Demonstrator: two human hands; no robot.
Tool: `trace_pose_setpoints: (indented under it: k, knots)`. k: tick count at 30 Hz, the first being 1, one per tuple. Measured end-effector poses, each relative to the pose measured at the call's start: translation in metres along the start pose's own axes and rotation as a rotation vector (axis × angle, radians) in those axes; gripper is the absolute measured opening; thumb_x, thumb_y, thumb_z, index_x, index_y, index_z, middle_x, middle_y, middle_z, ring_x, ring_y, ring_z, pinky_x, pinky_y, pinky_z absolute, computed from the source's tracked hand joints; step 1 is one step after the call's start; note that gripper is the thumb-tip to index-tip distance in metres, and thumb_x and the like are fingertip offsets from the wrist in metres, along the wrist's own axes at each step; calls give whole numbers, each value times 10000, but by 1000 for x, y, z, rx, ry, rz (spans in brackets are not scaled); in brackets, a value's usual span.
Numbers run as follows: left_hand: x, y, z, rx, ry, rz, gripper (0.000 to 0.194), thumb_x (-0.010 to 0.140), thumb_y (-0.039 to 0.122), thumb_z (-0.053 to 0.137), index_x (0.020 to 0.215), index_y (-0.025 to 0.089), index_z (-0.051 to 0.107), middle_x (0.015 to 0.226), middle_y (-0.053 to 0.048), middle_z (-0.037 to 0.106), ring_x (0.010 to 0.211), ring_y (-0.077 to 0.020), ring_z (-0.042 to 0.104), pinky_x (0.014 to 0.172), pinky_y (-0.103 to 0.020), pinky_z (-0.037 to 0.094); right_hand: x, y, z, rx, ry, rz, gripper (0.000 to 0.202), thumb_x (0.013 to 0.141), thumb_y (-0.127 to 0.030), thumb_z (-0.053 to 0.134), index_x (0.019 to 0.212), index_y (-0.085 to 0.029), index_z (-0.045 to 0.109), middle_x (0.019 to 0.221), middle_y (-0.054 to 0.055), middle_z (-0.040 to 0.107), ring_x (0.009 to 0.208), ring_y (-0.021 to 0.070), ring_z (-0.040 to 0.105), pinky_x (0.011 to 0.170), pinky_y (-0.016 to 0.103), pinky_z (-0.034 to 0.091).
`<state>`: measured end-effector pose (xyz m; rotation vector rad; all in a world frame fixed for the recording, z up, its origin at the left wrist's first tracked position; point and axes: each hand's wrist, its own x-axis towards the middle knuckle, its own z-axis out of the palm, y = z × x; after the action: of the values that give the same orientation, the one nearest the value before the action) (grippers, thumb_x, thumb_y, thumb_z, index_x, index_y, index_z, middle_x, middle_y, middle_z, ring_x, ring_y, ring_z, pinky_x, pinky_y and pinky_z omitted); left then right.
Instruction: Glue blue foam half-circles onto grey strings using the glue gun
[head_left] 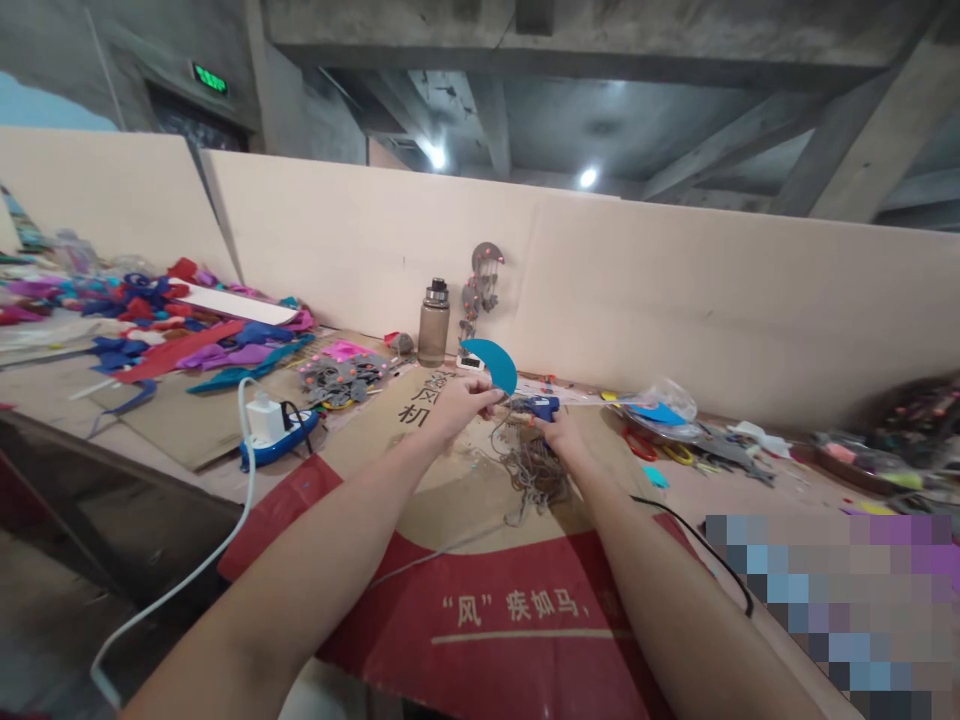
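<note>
My left hand (472, 399) is closed on the lower end of a blue crescent-shaped piece (495, 364), which stands up above the cardboard. In my right hand (557, 432) is a small blue hot glue gun (543, 406), its nozzle pointing left toward the crescent. A gap separates the nozzle from the crescent's face, as far as I can see. Below both hands lies a loose tangle of grey yarn (534, 470) on the printed cardboard sheet (450, 520). Against the back panel, a grey crescent hanging ornament (484, 275) with pink dots shows its strings.
A bottle (433, 325) stands at the back. To the left are a power strip (279, 440) with a white cable, grey felt pieces with pink dots (345, 378) and coloured scraps (217, 345). Scissors (660, 448) and a plastic-wrapped bundle (664, 412) lie right; a black cord (712, 545) crosses there.
</note>
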<state>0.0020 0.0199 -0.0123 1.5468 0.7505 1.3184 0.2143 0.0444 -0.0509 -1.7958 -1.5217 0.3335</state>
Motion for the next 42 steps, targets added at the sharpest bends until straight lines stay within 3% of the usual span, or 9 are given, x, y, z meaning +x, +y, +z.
trace_pose_setpoints:
  k: [3,5,9,12,15,18,24,34,42]
  knots:
    - [-4,4,3,72,-14,-1,277,702,412,692,678,154,594,578,15,581,525,-98,523,570,-250,425,4,6,1,-77,-33,106,156,671,-309,667,617,-175,606,670,108,638,727,262,614,673,354,432]
    - [-6,8,4,121,8,12,267,713,411,677,694,154,605,581,12,591,530,-102,530,575,-251,428,1,5,0,-77,51,121,162,653,-322,681,650,-185,595,755,130,647,836,291,606,739,389,439]
    - [-7,12,3,243,84,58,236,720,381,657,663,159,600,574,18,581,529,-104,519,561,-246,408,-18,-18,-2,217,297,-111,196,689,-337,618,812,-201,552,940,110,633,959,251,563,867,396,430]
    - [-6,9,2,282,116,97,189,729,348,640,689,164,628,595,11,599,539,-110,520,557,-245,397,-42,-49,2,625,10,-276,282,770,-428,538,947,-211,501,885,39,627,828,173,589,825,345,459]
    - [-5,7,1,289,148,133,175,732,333,643,739,160,669,667,-17,646,581,-121,541,573,-247,401,-62,-73,5,777,-226,-239,369,782,-471,544,1037,-217,462,781,-5,610,657,139,566,692,313,474]
    - [-6,6,1,268,169,125,184,727,341,657,738,159,678,659,-25,645,587,-128,548,572,-249,403,-69,-80,2,702,-140,-213,292,773,-453,561,927,-210,515,750,-12,575,642,132,515,596,267,427]
    - [-5,8,3,119,130,49,148,726,297,663,743,151,657,615,-21,622,564,-130,563,576,-261,449,-59,-70,-5,638,31,-239,212,774,-407,568,746,-197,563,668,-35,502,626,121,419,607,257,359]
    - [-9,17,9,-29,100,-1,114,737,234,633,715,123,645,588,-30,604,527,-113,536,564,-261,443,-55,-66,0,758,55,-197,247,701,-415,651,731,-172,617,665,-30,568,642,119,455,656,264,360]
    - [-6,8,7,-166,14,-6,164,731,280,677,695,133,612,603,-21,600,542,-101,527,568,-256,414,-59,-72,-6,950,-55,-88,292,581,-424,740,673,-176,616,655,-24,585,602,102,443,575,247,336]
